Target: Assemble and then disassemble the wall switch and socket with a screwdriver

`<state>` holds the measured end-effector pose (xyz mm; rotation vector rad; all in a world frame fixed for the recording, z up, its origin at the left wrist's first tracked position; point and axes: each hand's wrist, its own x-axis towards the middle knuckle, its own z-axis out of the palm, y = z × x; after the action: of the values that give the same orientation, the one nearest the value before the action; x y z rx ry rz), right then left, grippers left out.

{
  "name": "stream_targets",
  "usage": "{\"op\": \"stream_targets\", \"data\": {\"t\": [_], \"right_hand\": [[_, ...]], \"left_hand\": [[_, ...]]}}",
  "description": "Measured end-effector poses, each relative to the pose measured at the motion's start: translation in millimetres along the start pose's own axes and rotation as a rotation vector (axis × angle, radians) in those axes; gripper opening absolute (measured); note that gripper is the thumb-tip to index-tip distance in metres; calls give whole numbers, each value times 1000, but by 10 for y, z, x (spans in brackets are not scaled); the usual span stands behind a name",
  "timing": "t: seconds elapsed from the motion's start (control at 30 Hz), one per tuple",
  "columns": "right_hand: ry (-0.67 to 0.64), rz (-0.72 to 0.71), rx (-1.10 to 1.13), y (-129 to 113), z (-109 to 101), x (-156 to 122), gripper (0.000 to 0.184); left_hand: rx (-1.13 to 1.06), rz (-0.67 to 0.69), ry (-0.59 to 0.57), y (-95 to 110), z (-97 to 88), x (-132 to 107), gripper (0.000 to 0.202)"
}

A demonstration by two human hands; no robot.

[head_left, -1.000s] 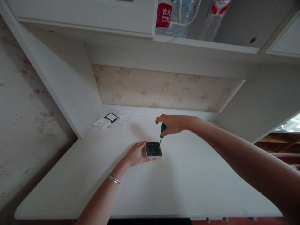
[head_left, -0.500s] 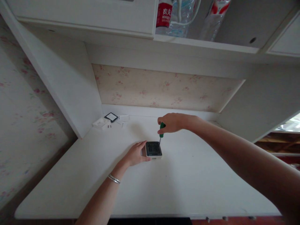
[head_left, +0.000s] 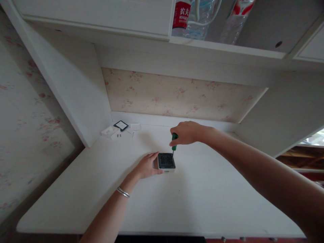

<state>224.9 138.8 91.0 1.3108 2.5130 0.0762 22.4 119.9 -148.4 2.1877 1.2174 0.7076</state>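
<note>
On the white desk (head_left: 202,199) sits a small square wall-socket box (head_left: 166,161), white at the sides with a dark top. My left hand (head_left: 148,166) grips it from the left, thumb at the near edge and fingers at the far corner. My right hand (head_left: 186,132) is closed around the green handle of a screwdriver (head_left: 174,141). The screwdriver stands nearly upright, its thin shaft reaching down to the right part of the dark top. Whether its tip sits in a screw is too small to tell.
At the back left of the desk lie a white plastic box (head_left: 110,132), a dark-framed square plate (head_left: 120,126), a pale flat piece (head_left: 135,127) and two small screws (head_left: 118,135). Overhead, a shelf (head_left: 227,48) holds plastic bottles (head_left: 181,15). A side panel (head_left: 63,84) rises at left.
The view has shifted slightly. Both hands keep their places at the socket box, and the screwdriver still points down at its right part.
</note>
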Motion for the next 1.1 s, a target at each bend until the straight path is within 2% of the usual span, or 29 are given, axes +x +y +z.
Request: {"op": "stream_targets", "data": {"t": [0.07, 0.17, 0.23, 0.3, 0.33, 0.43, 0.47, 0.53, 0.6, 0.67, 0.77, 0.83, 0.9, 0.93, 1.07, 1.1], "right_hand": [[-5, 15, 13, -17, -12, -3, 55], [-24, -126, 71, -18, -10, -5, 48], [-29, -65, 40, -7, -1, -3, 41], [-13, 39, 5, 6, 10, 0, 52], [-4, 39, 13, 11, 14, 0, 56], [-9, -127, 82, 15, 8, -1, 50], [-15, -141, 79, 10, 1, -1, 45], [-25, -46, 22, -2, -16, -2, 39], [-21, 62, -18, -7, -27, 0, 49], [-20, 3, 19, 3, -27, 5, 50], [-14, -150, 65, 31, -13, 16, 39], [-5, -86, 7, 42, -5, 25, 31], [7, 11, -34, 44, -6, 27, 39], [6, 15, -22, 43, -12, 24, 42], [-10, -187, 100, 34, -56, -2, 38], [-11, -186, 89, 26, -67, -3, 36]], "left_hand": [[2, -4, -6, 4, -6, 0, 95], [5, -5, -11, 8, -10, 2, 95], [3, 2, -3, 8, -7, 4, 95], [0, 8, 7, 6, 0, 6, 95], [0, 7, 9, 4, 3, 6, 95], [-1, -1, 4, -1, 7, 7, 95], [-1, 0, 2, -3, 6, 7, 95], [2, 10, 0, -6, 4, 6, 95], [8, 17, -1, -9, 1, 4, 95], [9, 10, 1, -11, -1, 2, 96], [4, 7, 0, -5, -5, -1, 96], [-1, 9, 1, 3, -8, -2, 94], [-2, 6, 5, 8, -8, -2, 93], [0, 5, 5, 8, -8, -1, 93], [17, 5, -3, -4, -6, 9, 96], [20, 5, -8, -6, -6, 12, 96]]}}
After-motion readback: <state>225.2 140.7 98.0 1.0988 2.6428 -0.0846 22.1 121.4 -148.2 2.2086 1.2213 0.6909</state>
